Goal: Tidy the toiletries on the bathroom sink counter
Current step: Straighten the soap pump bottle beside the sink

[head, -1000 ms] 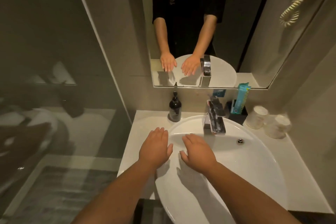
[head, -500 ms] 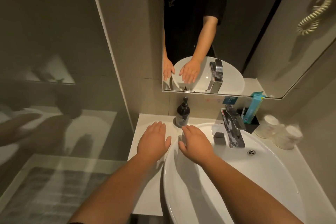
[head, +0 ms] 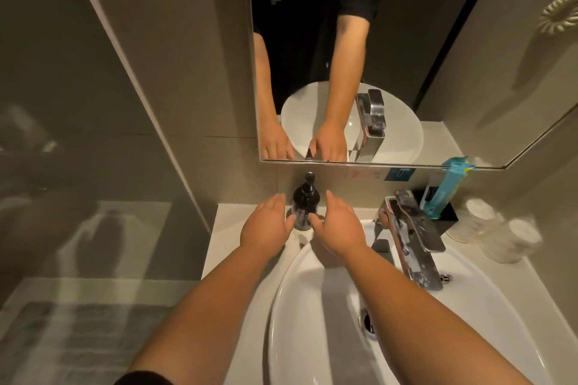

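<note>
Both hands reach out over the back left corner of the white counter [head: 219,247], palms down and fingers spread loosely, flanking a dark glossy pump bottle [head: 305,200]. The left hand [head: 266,225] sits just to the bottle's left and the right hand [head: 339,226] just to its right, thumbs turned inward toward its lower body. Neither hand is closed around it; whether a thumb tip touches the bottle cannot be told, since the thumbs overlap its base in this view. Both hands are empty and released.

The bottle stands upright against the wall, just below the edge of the frameless mirror [head: 406,40], with rounded shoulders, a narrow neck and a black pump head on top. Beside it, a smooth white oval ceramic basin [head: 312,306] fills the counter, its surface shiny, with a round metal drain low in the bowl. A blocky chrome faucet [head: 413,241] with flat, angular faces rises at the basin's back rim. Behind the faucet, a square black holder [head: 448,216] keeps a teal soft packet [head: 450,187] standing tilted. To the right, two white paper-wrapped cups [head: 497,234] sit side by side near the wall, slightly blurred.
</note>
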Motion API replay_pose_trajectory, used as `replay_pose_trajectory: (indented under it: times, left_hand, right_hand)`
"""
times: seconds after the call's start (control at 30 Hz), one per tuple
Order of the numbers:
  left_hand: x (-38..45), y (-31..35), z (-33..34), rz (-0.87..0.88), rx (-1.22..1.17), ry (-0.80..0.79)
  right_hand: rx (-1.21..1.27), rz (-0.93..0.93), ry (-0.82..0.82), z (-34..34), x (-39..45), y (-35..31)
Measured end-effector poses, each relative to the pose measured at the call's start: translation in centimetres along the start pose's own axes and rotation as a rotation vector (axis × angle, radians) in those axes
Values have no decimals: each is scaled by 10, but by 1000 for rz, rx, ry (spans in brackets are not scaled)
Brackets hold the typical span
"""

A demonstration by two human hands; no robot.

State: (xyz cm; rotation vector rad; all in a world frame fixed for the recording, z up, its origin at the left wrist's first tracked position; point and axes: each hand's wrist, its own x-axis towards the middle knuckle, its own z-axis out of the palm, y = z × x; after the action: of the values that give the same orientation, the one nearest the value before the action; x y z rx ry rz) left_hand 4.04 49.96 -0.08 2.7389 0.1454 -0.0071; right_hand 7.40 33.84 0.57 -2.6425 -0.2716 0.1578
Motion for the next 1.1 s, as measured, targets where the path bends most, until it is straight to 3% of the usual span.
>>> replay_pose_trajectory:
  times: [0.23,0.4,1.1]
  left_hand:
    - [26,-3,12,-1,-140,-53]
    - [29,0,14,46,-160,1]
    - [15,7,14,-20,-53,80]
  right_hand:
    - [147,-23,10,11,20,1]
    - [240,-37,30,9,24,5]
    - [100,-22,-57,4,13,4]
